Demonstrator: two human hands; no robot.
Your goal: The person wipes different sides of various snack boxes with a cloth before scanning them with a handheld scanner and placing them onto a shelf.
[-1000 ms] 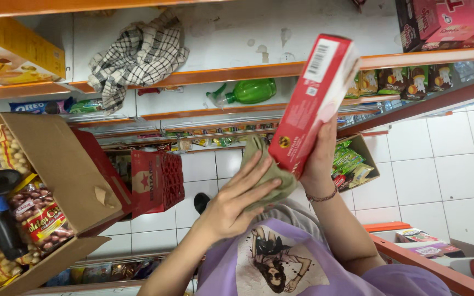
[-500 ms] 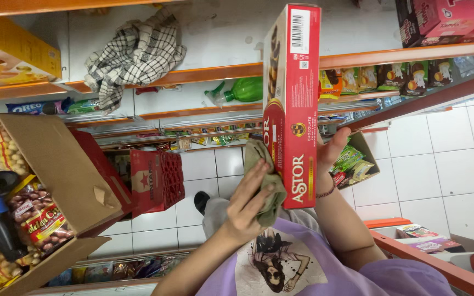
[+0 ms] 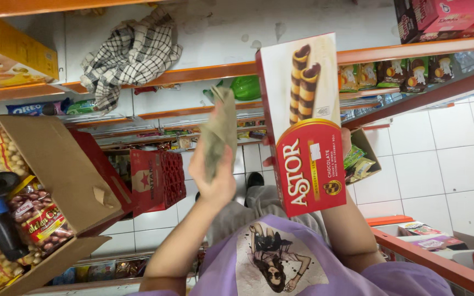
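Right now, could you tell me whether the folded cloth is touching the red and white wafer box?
Apart. The head view shows the cloth in the left hand, with shelving visible in the gap before the wafer box.

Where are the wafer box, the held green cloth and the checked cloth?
wafer box [image 3: 308, 164], head view, red lower front.
green cloth [image 3: 219, 129], head view, folded middle.
checked cloth [image 3: 130, 55], head view, bunched centre.

Wafer-roll box [image 3: 308, 131] turned: narrow barcoded side a second ago, broad printed front now faces camera, upright. Cloth [image 3: 219, 131], formerly pressed against box, now lifted clear in left hand [image 3: 215, 175], left of box.
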